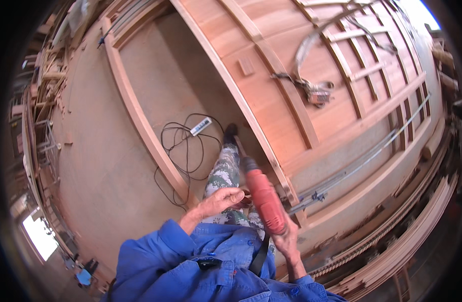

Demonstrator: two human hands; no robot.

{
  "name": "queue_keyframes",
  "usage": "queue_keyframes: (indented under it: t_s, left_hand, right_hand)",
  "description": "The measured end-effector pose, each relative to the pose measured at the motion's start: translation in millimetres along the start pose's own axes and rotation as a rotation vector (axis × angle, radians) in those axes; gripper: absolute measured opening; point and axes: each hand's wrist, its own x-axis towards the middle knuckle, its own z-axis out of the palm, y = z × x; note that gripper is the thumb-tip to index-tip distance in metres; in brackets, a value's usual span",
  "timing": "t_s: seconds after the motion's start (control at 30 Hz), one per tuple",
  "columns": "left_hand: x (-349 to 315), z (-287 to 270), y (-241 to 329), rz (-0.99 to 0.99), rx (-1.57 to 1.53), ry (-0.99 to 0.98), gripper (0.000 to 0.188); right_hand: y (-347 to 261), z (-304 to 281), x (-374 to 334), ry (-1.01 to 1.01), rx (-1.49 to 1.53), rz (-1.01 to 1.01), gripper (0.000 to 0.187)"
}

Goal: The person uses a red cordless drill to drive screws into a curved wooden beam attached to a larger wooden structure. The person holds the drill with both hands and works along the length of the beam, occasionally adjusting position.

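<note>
My right hand [287,240] grips a red power drill [265,199] by its rear end. The drill's dark front points away from me, beside the edge of a large framed wooden panel [266,65]. Just left of the drill is my left hand [221,200], its fingers curled in with thumb and fingertips close together. Something dark red shows by those fingertips, but I cannot make out what it is or whether I hold it. Under both hands are my legs in camouflage trousers [223,173].
A white power strip [200,126] and looped black cable [163,141] lie on the floor near my foot. A long wooden beam [135,110] runs left of them. A pale band with a boxy end [319,94] rests on the panel. Metal bar clamps [341,176] and stacked timber [407,241] lie right.
</note>
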Motion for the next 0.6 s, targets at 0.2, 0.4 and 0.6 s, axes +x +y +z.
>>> queue_keyframes:
  t_s: [0.2, 0.4, 0.6]
  left_hand:
    - [-117.7, -140.8, -1.2, 0.046, 0.156, 0.704, 0.036]
    - [-285.3, -130.6, -210.1, -0.563, 0.748, 0.687, 0.039]
    - [-312.0, -110.7, -181.3, -0.767, 0.313, 0.251, 0.042]
  right_hand:
    - [-53.9, -22.5, 58.8, 0.015, -0.263, 0.101, 0.059]
    - [-34.5, -19.4, 69.5, 0.208, -0.127, 0.278, 0.041]
    - [-50.7, 7.2, 59.7, 0.387, -0.028, 0.308, 0.028]
